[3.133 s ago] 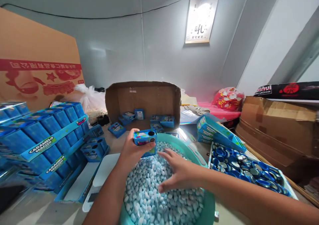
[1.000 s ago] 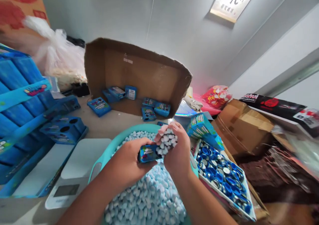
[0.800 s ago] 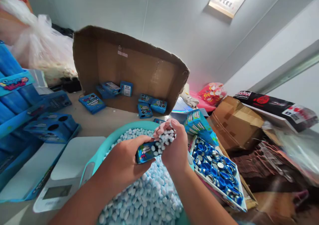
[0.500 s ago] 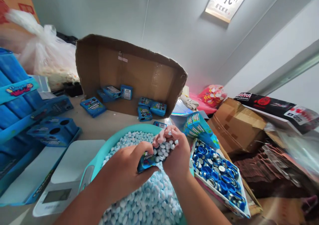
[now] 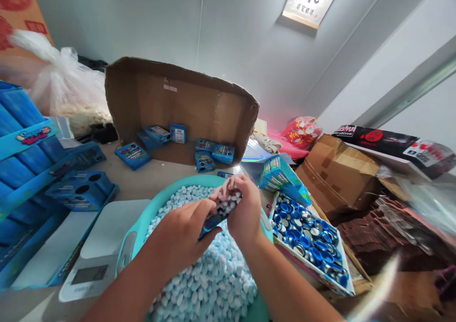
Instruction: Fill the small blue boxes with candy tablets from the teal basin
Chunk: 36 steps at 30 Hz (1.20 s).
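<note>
Over a teal basin (image 5: pixel 142 216) filled with pale blue and white candies (image 5: pixel 203 284), my two hands meet. My left hand (image 5: pixel 187 224) is wrapped round a small blue box (image 5: pixel 211 223), tilted, its near side mostly covered by the fingers. Cupped against the box's opening, my right hand (image 5: pixel 244 210) holds a heap of white candies (image 5: pixel 228 204). Its fingers are curled over them. How full the box is cannot be seen.
A white scale (image 5: pixel 114 232) sits left of the basin, near stacked blue cartons (image 5: pixel 80 189). Behind, an open cardboard box (image 5: pixel 185 103) holds several small blue boxes. At right are a tray of blue caps (image 5: pixel 306 239) and a blue carton (image 5: pixel 283 177).
My right hand has closed in on the small blue box and its fingers have curled further. Fewer candies show in it. The camera view has shifted slightly.
</note>
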{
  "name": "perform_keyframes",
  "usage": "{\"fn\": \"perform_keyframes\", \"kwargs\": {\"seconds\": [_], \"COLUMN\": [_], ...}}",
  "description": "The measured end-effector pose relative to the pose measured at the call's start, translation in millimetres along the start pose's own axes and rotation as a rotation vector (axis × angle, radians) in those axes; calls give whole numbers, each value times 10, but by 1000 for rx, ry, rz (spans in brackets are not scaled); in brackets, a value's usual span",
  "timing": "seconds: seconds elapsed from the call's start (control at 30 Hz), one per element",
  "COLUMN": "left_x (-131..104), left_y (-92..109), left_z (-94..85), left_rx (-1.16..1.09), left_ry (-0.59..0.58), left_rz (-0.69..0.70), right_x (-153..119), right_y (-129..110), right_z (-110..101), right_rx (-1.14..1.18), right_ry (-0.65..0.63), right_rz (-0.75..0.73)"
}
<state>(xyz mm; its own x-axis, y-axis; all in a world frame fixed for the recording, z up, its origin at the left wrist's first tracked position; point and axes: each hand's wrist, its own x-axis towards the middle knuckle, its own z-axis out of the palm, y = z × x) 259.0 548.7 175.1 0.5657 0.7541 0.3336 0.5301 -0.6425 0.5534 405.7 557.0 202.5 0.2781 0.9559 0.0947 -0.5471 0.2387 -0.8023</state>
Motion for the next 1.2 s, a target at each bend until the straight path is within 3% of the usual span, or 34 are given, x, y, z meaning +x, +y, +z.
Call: {"fn": "perform_keyframes", "kwargs": {"seconds": [0.13,0.37,0.73,1.2], "left_x": [0,26,1,-4], "left_y": [-29,-17,18,-35], "left_z": [-11,-67,-142,-169], "left_rx": [-61,-96,-225,-272], "left_ry": [13,0,-139,-151], "left_rz": [-118,-178,-195,-277], "right_x": [-15,-91,-180,-102], "right_y": [77,140,92,178], "right_z": [-17,6,-26,23], "right_rx": [-32,-52,-82,-243], "right_ry": [16,123,63,53], "right_rz": [-25,-99,-36,-89]}}
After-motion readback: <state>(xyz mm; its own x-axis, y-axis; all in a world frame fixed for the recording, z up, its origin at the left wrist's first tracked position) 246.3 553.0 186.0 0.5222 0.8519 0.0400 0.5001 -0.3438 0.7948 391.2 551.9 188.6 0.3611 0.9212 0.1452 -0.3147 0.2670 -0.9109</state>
